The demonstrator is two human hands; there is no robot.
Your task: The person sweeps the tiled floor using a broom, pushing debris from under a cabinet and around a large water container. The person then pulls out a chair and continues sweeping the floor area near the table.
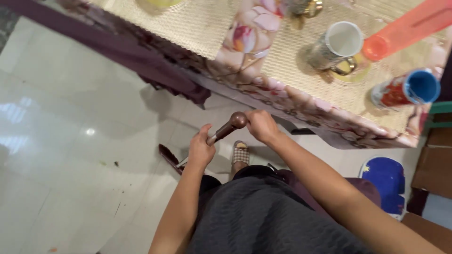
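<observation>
The person is standing at the edge of the worktop [301, 101] and sweeping the pale tiled floor [70, 141] with a broom [225, 130]; judging by the grip and the slant of the shaft, the step in hand looks like the middle of a sweeping stroke, with the dark brush head [168, 156] resting low at about eight o'clock from the hands; the left hand [201, 151] is closing around the metal part of the shaft, fingers wrapped and clamped on it, while the right hand [262, 126] is gripping just beside the rounded brown knob at the top, also clamped on the broom; the broom is running diagonally between the two hands, knob up at two o'clock and brush down toward the floor; a few dark crumbs [116, 164] are lying on the tiles at about nine o'clock from the brush head, near but apart from it; the next move seems to call for a steady two-handed pull with the brush kept flat on the floor so the specks gather rather than scatter; a slippered foot [240, 153] is showing between the arms; on the worktop, at twelve to two o'clock, a white-lined mug [336, 47], a blue-lined cup [405, 90] and an orange tumbler [405, 28] are standing well apart from the hands.
</observation>
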